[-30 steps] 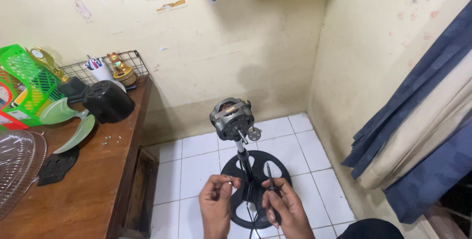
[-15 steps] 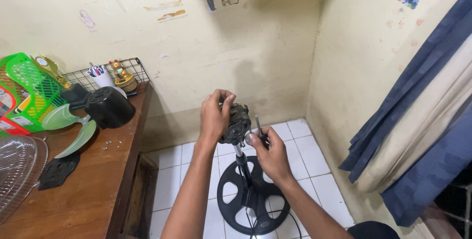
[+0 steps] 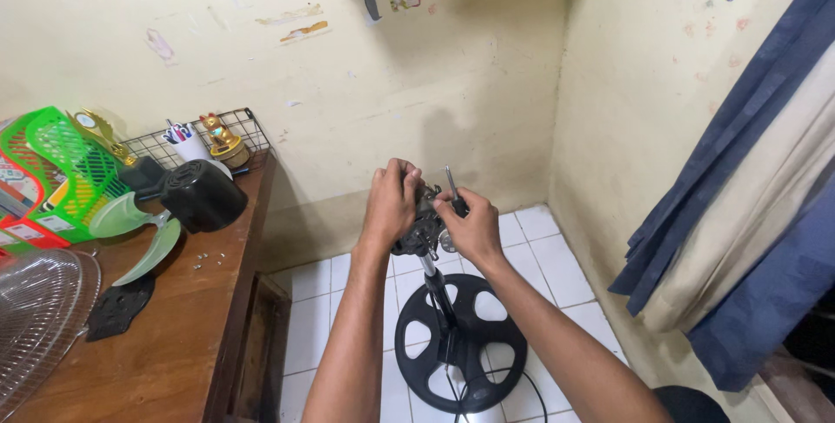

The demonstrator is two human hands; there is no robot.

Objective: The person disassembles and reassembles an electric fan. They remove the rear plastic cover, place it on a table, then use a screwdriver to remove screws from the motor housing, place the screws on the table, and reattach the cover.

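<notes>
Head view: the bare fan motor [image 3: 424,225] atop its stand [image 3: 439,297], above the round black base [image 3: 461,342], is clasped by the left hand [image 3: 390,204] and right hand [image 3: 470,228]. It is judged heavy and rigid; the casing is best gripped, seemingly not the thin shaft [image 3: 450,181].

Both your arms reach forward, hands close together at chest height.

Your left hand [image 3: 390,201] is raised with its back to you, fingers curled over in a closed grip. Your right hand [image 3: 470,227] sits just beside it, slightly lower, fingers bent and pinching. Both forearms are bare and angle inward.
</notes>
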